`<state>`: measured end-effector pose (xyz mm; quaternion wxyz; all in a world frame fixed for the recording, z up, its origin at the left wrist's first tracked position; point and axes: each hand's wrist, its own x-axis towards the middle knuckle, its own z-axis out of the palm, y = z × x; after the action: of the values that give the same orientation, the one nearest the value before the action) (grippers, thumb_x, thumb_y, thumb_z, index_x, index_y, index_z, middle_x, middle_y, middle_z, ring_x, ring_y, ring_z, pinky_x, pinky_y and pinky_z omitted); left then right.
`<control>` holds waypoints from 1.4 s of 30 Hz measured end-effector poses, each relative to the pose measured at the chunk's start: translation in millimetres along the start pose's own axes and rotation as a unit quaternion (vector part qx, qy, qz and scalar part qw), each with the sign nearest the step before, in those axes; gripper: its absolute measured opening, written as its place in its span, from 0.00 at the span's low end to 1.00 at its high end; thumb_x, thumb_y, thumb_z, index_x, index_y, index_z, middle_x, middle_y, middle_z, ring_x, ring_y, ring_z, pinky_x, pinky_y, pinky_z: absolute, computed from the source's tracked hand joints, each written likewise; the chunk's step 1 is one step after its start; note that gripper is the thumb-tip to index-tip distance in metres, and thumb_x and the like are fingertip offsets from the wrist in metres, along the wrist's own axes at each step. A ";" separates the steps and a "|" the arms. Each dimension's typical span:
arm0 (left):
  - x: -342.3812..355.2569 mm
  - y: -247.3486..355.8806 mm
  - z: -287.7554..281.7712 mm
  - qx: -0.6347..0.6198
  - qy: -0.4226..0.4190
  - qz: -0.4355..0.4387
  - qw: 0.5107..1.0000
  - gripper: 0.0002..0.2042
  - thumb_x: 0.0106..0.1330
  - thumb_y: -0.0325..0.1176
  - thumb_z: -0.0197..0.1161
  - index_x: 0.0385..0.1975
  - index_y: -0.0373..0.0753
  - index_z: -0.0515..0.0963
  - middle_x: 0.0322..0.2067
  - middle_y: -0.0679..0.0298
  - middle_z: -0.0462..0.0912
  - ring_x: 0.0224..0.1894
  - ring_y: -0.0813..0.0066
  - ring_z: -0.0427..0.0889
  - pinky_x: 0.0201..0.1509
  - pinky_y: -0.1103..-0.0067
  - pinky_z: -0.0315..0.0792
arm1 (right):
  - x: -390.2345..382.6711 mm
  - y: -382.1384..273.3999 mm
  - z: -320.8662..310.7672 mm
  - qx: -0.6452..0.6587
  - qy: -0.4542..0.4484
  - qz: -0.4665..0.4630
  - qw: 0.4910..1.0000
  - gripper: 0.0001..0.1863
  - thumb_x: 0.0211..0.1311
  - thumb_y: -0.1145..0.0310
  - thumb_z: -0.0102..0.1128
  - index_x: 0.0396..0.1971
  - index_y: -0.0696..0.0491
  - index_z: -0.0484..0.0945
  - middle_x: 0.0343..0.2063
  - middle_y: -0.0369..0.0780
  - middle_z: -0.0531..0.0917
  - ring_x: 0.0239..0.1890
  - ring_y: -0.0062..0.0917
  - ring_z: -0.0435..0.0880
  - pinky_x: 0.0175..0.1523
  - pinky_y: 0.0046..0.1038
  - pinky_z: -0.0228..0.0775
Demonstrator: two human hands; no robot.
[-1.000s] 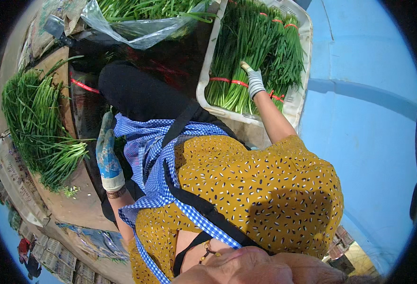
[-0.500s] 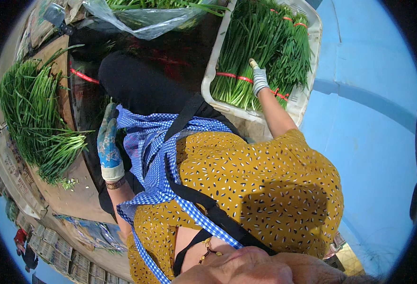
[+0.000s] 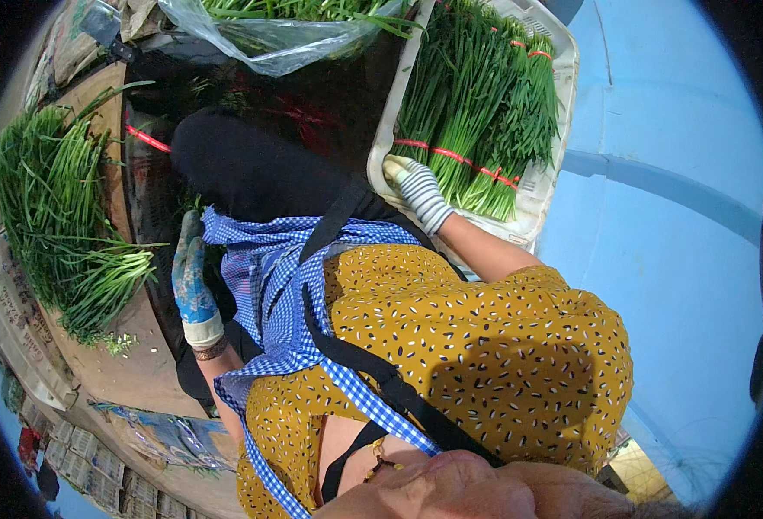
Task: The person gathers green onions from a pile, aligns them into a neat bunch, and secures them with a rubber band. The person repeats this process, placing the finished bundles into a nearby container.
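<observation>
My right hand [image 3: 420, 195], in a grey-striped glove with pale fingertips, reaches over the near rim of a white plastic crate [image 3: 380, 143]. Its fingers look curled in the crate's near-left corner, by the stem ends of the chives; anything inside them is hidden. Several chive bundles [image 3: 477, 104] lie side by side in the crate, bound with red ties. My left hand [image 3: 195, 281], in a blue patterned glove, rests beside my checked apron [image 3: 265, 268]. Its fingers are stretched out, and I see nothing in them. A loose heap of chives [image 3: 57, 216] lies on a board to its left.
Clear plastic sheeting [image 3: 286, 48] with more greens is at the far side. A red strip [image 3: 148, 138] lies beyond my left hand, next to my dark-clothed knee [image 3: 226, 151]. Chive scraps [image 3: 119, 344] dot the brown board [image 3: 139, 376]. Blue flooring [image 3: 658, 259] extends along the right.
My right hand has moved left and nearer, from the top of the chive bundles to the crate's near-left corner. My left hand stays by the apron, fingers still stretched.
</observation>
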<state>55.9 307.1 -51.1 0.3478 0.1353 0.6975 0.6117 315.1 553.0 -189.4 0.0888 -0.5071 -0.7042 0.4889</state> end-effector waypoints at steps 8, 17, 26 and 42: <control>-5.9 -9.4 1.9 -0.019 0.004 -0.018 1.000 0.20 0.64 0.32 0.45 0.55 0.31 0.62 0.56 0.56 0.64 0.58 0.69 0.62 0.62 0.76 0.52 | 66.0 73.5 -106.0 -0.046 0.352 0.065 0.933 0.35 0.49 0.55 0.59 0.52 0.64 0.63 0.50 0.52 0.70 0.54 0.39 0.68 0.59 0.29 0.55; -5.9 -22.7 8.4 -0.018 0.001 -0.033 0.999 0.19 0.63 0.32 0.47 0.53 0.32 0.65 0.55 0.57 0.65 0.58 0.70 0.63 0.61 0.78 0.53 | 71.0 73.5 -87.6 0.167 0.208 0.267 0.926 0.60 0.39 0.35 0.57 0.60 0.64 0.42 0.61 0.51 0.52 0.64 0.37 0.50 0.65 0.26 0.40; -3.6 -23.2 -0.7 0.095 -0.043 0.082 0.991 0.19 0.61 0.31 0.49 0.52 0.31 0.66 0.56 0.57 0.64 0.57 0.72 0.63 0.61 0.80 0.53 | 82.5 107.6 -87.9 0.159 0.174 0.269 0.934 0.43 0.48 0.36 0.51 0.53 0.60 0.64 0.47 0.45 0.72 0.46 0.29 0.68 0.52 0.33 0.60; -52.7 -82.9 -61.1 -0.379 0.197 -0.035 0.903 0.16 0.64 0.32 0.47 0.49 0.32 0.69 0.49 0.57 0.72 0.49 0.70 0.72 0.54 0.77 0.64 | -14.6 -292.5 118.4 0.121 -0.311 -0.332 0.882 0.21 0.53 0.75 0.57 0.49 0.58 0.69 0.44 0.43 0.76 0.44 0.23 0.76 0.50 0.21 0.66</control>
<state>73.8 210.5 -112.2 0.2494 -0.1545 0.4712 0.8318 65.0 468.1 -16.2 0.0827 -0.0503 -0.7583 0.6447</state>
